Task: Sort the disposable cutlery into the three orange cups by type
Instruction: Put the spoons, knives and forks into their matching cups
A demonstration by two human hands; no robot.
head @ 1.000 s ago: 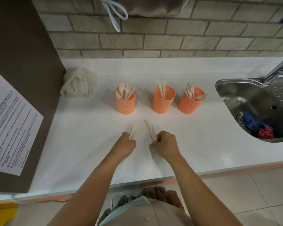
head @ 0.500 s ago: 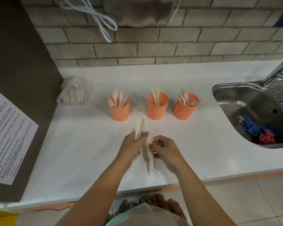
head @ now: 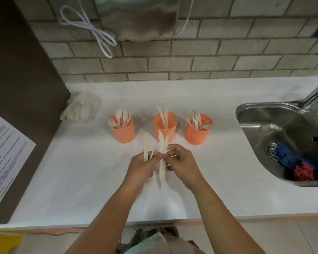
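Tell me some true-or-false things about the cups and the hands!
1. The left cup holds spoons. True.
2. The middle cup is empty. False: knives stand in it.
3. The left hand and the right hand both grip cutlery. True.
4. The forks lie in the sink. False: they stand in the right cup; cloths lie in the sink.

left grip pinches knives | right grip holds knife pair — middle cup just behind
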